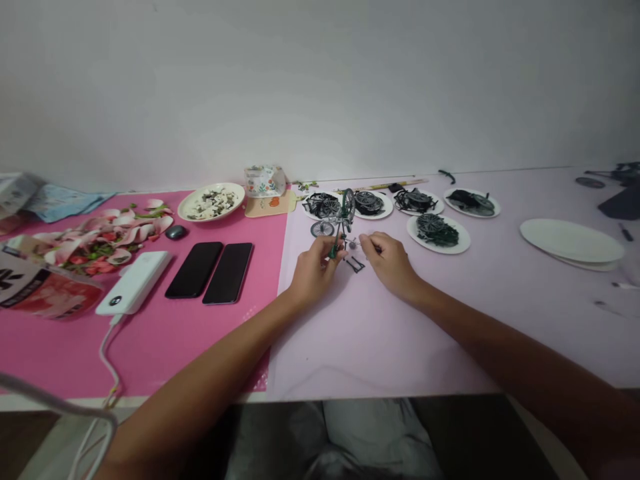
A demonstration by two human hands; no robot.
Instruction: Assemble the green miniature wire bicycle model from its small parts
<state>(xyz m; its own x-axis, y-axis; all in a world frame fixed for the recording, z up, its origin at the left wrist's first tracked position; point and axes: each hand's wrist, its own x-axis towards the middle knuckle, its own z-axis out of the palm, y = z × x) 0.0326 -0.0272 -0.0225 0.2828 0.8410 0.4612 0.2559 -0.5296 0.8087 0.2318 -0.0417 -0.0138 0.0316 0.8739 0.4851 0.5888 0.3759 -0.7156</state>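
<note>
Between the thumb and fingers of my left hand [315, 270] is a partly built dark green model bicycle [347, 208], held upright with one wheel at its top. My right hand [393, 261] is closed in a pinch just to the right of it; a thin piece seems to stick out from the fingertips, too small to name. A loose spoked wheel [323, 229] lies behind my left hand. On the table between the hands rests a small dark rectangular frame piece [356, 265].
White plates of dark model parts stand along the back, the closest one [464, 244] right of centre. Stacked plates [570, 241] lie further right. On the pink left side are two phones [229, 273], a white power bank [134, 283] with cable, a bowl [240, 200] and a petal heap [115, 233].
</note>
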